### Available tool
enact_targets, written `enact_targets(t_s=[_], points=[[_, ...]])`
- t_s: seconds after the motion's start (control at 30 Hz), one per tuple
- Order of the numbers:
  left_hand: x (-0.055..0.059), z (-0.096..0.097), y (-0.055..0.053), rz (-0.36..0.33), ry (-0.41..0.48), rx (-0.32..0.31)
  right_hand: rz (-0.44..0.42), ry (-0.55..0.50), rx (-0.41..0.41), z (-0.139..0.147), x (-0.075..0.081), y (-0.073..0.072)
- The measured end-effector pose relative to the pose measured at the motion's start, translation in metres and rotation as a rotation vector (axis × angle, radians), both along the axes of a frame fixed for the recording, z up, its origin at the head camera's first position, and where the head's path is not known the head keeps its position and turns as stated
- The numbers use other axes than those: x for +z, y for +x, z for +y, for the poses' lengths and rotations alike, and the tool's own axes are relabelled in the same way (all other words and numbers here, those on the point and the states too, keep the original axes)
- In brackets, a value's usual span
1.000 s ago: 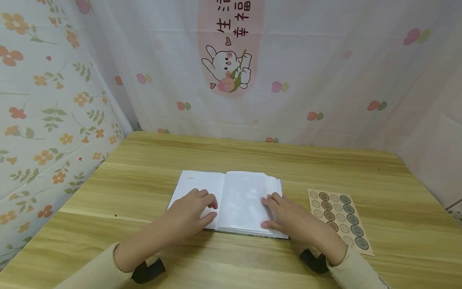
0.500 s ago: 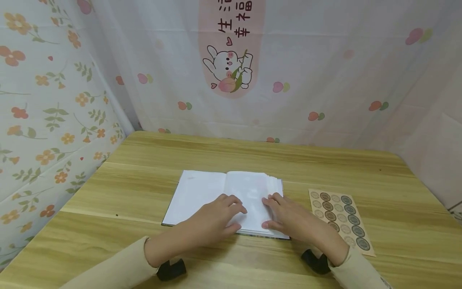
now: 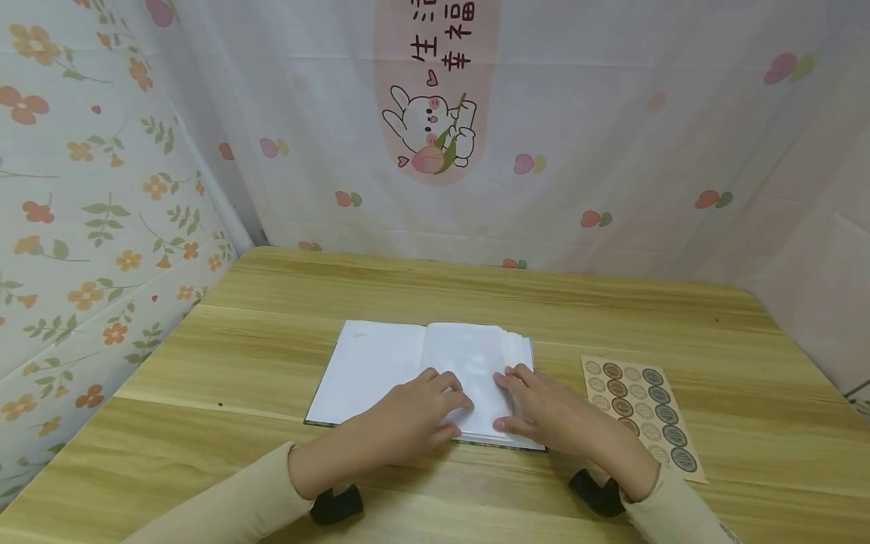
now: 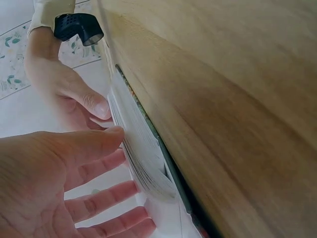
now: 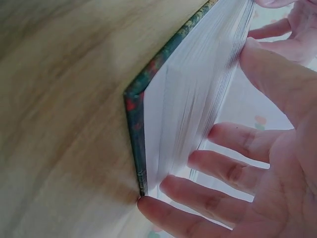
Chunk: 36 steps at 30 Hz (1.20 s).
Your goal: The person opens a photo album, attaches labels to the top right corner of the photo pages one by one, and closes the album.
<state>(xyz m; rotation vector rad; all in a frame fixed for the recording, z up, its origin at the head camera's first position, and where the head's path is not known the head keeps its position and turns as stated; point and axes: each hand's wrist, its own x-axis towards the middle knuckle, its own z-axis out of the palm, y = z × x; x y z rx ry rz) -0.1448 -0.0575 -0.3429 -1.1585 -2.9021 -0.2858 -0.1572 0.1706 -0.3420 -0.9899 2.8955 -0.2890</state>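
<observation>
A hardcover book (image 3: 381, 363) with white, slightly glossy pages lies spread on the table. Its dark green cover with red spots shows along the edge of the book (image 5: 136, 129) in the right wrist view. My left hand (image 3: 411, 419) rests on the right-hand page near the bottom edge, fingers loosely bent and the thumb at the page block's edge. Over the same page's outer right side lies my right hand (image 3: 547, 408), thumb near the bottom corner. In the right wrist view, the fingers (image 5: 213, 171) are spread and lightly bent against the pages and cover edge.
To the right of the book lies a tan sheet of round stickers (image 3: 642, 412), partly behind the right forearm. Wood-grain table (image 3: 435, 287) extends all round, with a printed curtain (image 3: 578, 136) behind. Each wrist carries a black camera mount (image 3: 337, 505).
My left hand has moved right from the left page across the book's gutter onto the right-hand page, uncovering the left page. The right hand has stayed in place.
</observation>
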Motion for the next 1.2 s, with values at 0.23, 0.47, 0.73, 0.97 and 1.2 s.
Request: enact_targets(t_s=[0.23,0.47,0.73,0.97,1.2], points=[[-0.0001,0.0015,-0.0012,-0.004,-0.010,0.000,-0.032,-0.017,0.002,0.0017,0.0012,-0.0010],[-0.0001,0.0013,-0.0002,0.001,-0.016,-0.001,-0.025,-0.004,0.002,0.0000,0.0008,-0.0010],[-0.0001,0.0018,0.0010,0.024,-0.022,-0.011,-0.019,0.002,0.001,-0.0015,0.0010,-0.0004],[-0.0018,0.0026,0.0016,0.061,-0.013,-0.025,-0.016,0.010,0.003,-0.0019,0.0012,-0.0008],[-0.0042,0.0026,0.0018,0.079,-0.006,-0.027,-0.024,-0.003,-0.010,-0.0032,0.0011,-0.0014]])
